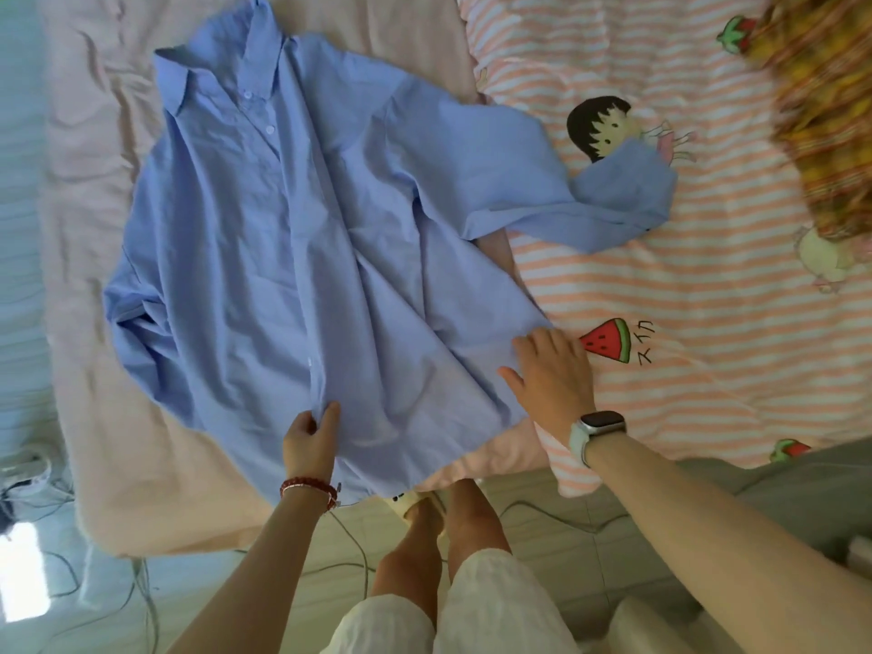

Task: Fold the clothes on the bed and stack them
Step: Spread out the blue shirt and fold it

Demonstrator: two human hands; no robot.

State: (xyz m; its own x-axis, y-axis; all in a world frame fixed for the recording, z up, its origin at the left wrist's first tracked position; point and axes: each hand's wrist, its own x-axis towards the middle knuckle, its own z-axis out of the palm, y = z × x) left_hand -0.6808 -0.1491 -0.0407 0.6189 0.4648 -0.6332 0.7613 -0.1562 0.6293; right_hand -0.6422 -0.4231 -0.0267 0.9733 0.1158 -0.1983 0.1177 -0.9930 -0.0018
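Spreading across the scene, bed [94,191]: covered by a wrinkled pale pink sheet on its left part.
Quilt [660,295]: pink-and-white striped, printed with a cartoon girl, a watermelon slice and strawberries; it lies over the right part of the bed, beside the shirt.
Shirt [283,238]: light blue, buttoned, lying front-up on the pink sheet, collar at the far end, hem at the near edge of the bed; one sleeve reaches right onto the quilt, its cuff folded back over the cartoon girl.
Plaid garment [821,110]: yellow and red, blurred, at the top right corner on the quilt.
Right hand [552,375]: fingers straight and spread, palm down, pressing the shirt's right hem corner where it meets the quilt.
Left hand [309,439]: fingers curled, pinching the shirt's button placket near the hem.
Watch [599,429]: on the right wrist.
Bead bracelet [306,488]: red, on the left wrist.
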